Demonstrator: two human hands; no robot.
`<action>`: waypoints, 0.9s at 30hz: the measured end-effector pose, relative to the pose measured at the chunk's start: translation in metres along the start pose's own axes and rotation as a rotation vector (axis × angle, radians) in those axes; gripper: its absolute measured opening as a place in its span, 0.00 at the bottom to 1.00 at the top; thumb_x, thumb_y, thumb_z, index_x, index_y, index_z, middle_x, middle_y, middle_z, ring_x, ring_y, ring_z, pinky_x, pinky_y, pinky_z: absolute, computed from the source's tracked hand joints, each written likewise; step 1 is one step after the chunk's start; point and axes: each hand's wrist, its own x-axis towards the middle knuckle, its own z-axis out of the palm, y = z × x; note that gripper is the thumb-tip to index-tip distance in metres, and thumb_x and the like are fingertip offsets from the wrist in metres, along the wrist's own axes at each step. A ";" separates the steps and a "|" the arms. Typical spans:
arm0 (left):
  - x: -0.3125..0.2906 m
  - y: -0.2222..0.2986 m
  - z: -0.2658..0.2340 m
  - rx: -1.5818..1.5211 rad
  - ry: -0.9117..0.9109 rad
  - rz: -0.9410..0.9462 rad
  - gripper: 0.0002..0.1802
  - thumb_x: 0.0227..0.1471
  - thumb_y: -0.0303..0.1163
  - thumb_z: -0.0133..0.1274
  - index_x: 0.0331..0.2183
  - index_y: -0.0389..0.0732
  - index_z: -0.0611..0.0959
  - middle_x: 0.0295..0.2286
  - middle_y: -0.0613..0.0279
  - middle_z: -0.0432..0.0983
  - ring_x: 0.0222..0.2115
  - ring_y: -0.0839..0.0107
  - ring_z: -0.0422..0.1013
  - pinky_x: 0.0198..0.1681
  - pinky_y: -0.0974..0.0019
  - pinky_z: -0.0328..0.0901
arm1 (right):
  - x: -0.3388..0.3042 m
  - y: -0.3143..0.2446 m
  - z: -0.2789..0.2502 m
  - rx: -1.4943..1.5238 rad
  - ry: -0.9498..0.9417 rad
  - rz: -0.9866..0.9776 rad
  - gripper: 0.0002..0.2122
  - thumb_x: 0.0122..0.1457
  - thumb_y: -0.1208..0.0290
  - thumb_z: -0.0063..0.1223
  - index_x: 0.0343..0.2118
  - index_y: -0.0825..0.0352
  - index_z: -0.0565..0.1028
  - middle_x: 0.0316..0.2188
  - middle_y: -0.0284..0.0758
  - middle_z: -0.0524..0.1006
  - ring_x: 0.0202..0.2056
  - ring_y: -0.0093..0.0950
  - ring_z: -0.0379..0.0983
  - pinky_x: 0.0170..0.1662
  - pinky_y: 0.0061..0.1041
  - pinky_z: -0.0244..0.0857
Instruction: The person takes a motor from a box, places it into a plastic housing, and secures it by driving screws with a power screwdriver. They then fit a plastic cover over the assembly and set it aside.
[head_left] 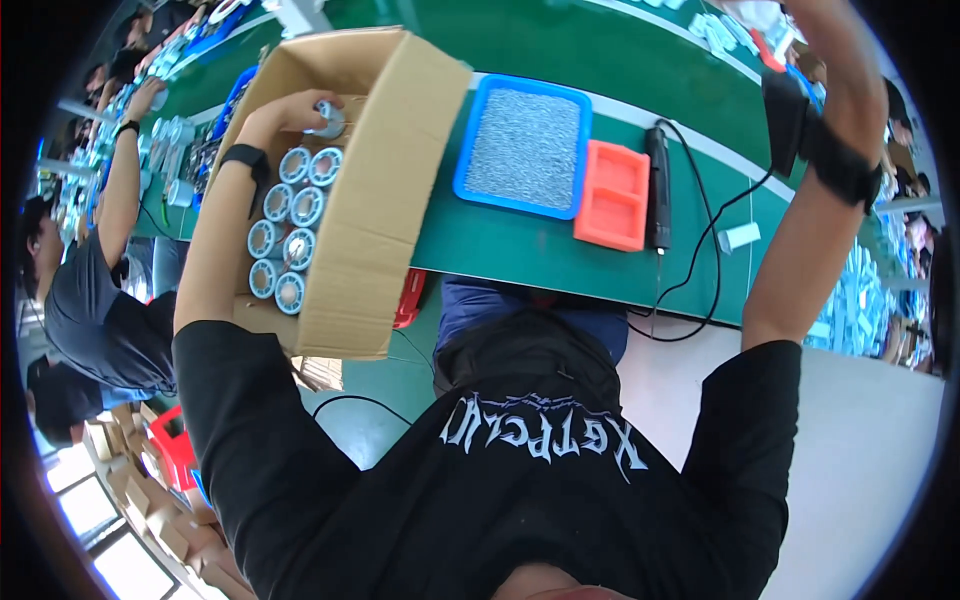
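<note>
At the left, my left hand (303,110) reaches into a tall open cardboard box (375,190). Its fingers are closed on a light-blue round plastic part (328,121). Below it in the box stand several similar light-blue cylinders (307,207) with ring-shaped ends, set in rows. My right hand (845,60) is raised at the top right, smeared by motion. Its fingers run to the upper edge of the picture, near a whitish thing, so their grip does not show. Dark bands circle both wrists.
A blue tray (466,150) full of small silvery pieces lies mid-table beside a red-orange two-part tray (612,235). Right of them are a black corded electric screwdriver (658,190) and a small white block (739,237). Another person (110,290) works at the left.
</note>
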 end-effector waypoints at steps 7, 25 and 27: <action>-0.026 0.012 -0.017 0.218 0.122 0.041 0.25 0.35 0.37 0.64 0.39 0.42 0.77 0.35 0.54 0.77 0.37 0.60 0.73 0.42 0.62 0.67 | -0.138 0.053 0.061 -0.047 -0.442 0.607 0.25 0.40 0.68 0.57 0.46 0.63 0.70 0.30 0.42 0.75 0.34 0.40 0.73 0.37 0.32 0.68; -0.183 0.366 0.053 -0.593 0.425 0.518 0.40 0.30 0.46 0.69 0.46 0.38 0.76 0.41 0.53 0.75 0.41 0.58 0.72 0.44 0.61 0.65 | -0.188 0.104 0.167 -0.500 -0.553 0.556 0.23 0.36 0.61 0.64 0.35 0.68 0.70 0.27 0.40 0.77 0.34 0.38 0.75 0.35 0.34 0.69; -0.116 0.382 0.107 -0.695 0.424 0.406 0.38 0.30 0.38 0.70 0.47 0.38 0.76 0.42 0.55 0.73 0.44 0.60 0.70 0.49 0.62 0.63 | -0.194 0.108 0.166 -0.321 -0.502 0.544 0.22 0.38 0.62 0.64 0.36 0.68 0.71 0.32 0.39 0.76 0.36 0.37 0.74 0.37 0.34 0.68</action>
